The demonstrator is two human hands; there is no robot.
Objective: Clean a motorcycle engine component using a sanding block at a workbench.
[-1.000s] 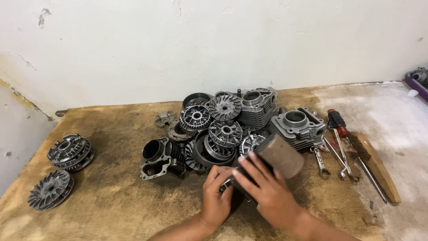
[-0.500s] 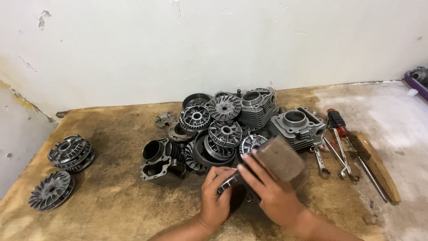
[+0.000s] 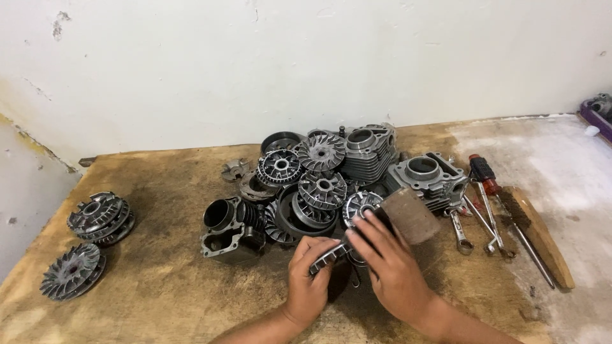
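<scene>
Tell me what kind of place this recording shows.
Probably a small engine repair workshop: a pile of finned metal engine parts on a stained wooden workbench, with wrenches, a screwdriver and a wire brush alongside.

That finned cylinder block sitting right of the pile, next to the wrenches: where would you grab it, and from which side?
Probably from above. The cylinder block sits upright with its round bore facing up and open. Its right side is crowded by the wrenches, its left by the pile of finned discs. Put the grip across the finned outer walls, front to back; the fins give edges to hold.
</scene>
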